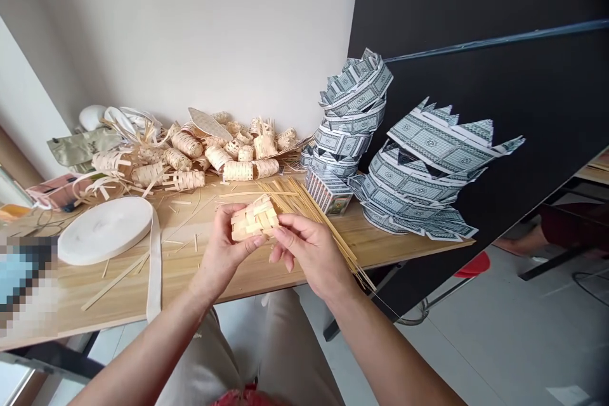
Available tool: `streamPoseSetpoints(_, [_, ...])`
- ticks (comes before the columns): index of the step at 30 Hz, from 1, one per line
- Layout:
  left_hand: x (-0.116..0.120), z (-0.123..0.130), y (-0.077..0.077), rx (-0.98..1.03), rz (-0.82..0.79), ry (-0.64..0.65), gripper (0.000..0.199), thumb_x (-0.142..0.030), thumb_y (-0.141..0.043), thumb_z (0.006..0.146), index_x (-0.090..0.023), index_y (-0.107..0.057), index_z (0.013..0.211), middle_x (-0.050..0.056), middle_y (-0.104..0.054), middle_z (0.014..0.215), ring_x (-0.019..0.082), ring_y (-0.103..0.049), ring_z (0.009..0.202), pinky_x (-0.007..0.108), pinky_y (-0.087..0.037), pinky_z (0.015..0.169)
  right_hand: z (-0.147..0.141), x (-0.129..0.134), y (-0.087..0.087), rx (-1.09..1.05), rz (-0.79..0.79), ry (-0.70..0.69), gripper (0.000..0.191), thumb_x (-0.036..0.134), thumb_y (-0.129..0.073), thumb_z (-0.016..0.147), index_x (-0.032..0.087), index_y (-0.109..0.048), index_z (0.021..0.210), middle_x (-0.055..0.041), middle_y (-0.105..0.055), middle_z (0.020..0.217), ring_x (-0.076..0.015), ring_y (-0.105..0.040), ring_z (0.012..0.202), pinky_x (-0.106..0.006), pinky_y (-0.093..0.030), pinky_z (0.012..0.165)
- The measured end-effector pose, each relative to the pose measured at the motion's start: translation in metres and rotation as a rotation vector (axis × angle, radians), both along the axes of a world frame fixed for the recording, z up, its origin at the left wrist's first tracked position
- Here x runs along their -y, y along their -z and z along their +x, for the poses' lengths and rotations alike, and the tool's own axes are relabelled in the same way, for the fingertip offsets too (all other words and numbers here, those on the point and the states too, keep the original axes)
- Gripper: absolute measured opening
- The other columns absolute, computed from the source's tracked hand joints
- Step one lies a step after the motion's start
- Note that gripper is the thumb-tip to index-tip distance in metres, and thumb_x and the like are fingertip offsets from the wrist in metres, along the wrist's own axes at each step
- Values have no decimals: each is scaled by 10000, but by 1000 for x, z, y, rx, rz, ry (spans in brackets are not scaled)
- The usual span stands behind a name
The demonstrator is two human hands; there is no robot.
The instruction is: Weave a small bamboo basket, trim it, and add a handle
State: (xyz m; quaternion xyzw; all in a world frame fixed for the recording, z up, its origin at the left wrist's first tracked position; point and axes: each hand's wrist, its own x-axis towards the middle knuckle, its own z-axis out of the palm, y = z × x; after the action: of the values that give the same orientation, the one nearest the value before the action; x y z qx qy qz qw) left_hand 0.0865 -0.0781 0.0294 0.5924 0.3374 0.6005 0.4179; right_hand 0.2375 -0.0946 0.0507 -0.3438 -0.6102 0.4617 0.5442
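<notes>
Head view: both hands meet above the near edge of the wooden table (266, 279), holding one small woven piece.
Left hand (223, 247): fingers curled shut around the woven bamboo-strip basket (254, 217), thumb pressed on its near face.
Right hand (309, 247): fingers half curled; fingertips (280, 235) pinch the basket's right lower edge, seemingly on a strip end.
Basket position: between the two sets of fingertips, lifted clear of the table.
Step technique (judgement): keep the left grip firm so the weave does not spread; work one strip end at a time and seat it flat before letting go.
Loose stock: bundle of thin bamboo sticks (304, 209) just beyond the right fingers, lying on the table.
Tape: white webbing roll (104, 228) left of the left hand, tail trailing toward the table edge.
Containers: heap of finished woven baskets (214, 155) far beyond the fingers; contents cannot be told.
Printed stock: stacked patterned paper boxes (352, 114) beyond and right of the right hand, nested, insides hidden.
</notes>
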Motion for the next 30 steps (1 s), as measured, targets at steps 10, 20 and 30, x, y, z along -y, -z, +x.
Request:
streamPoseSetpoints(10, [6, 14, 25, 33, 167, -225, 493, -308, -750, 661, -230, -447, 1042, 35, -521, 1055, 181, -534, 987, 317, -457, 841, -11, -4, 1, -197, -80, 15, 214, 349, -629, 713, 156, -596, 626, 46, -490, 444, -65, -423, 420, -180, -291, 422])
streamPoseSetpoints(20, [-3, -24, -8, -227, -52, 186, 576, -409, -621, 776, -271, -379, 1280, 69, -471, 1274, 259, -406, 1216, 373, -367, 955, -7, -6, -4, 331, 317, 108, 187, 141, -515, 794, 152, -602, 629, 32, -530, 515, -88, -516, 492, -212, -382, 525])
streamPoseSetpoints(30, [-14, -30, 0, -211, -31, 223, 546, -400, -669, 746, -242, -418, 1204, 43, -524, 1049, 203, -487, 979, 312, -393, 805, -16, -6, -14, 531, 302, 17, 280, -35, -449, 738, 162, -648, 730, 27, -591, 634, -76, -570, 542, -173, -459, 543])
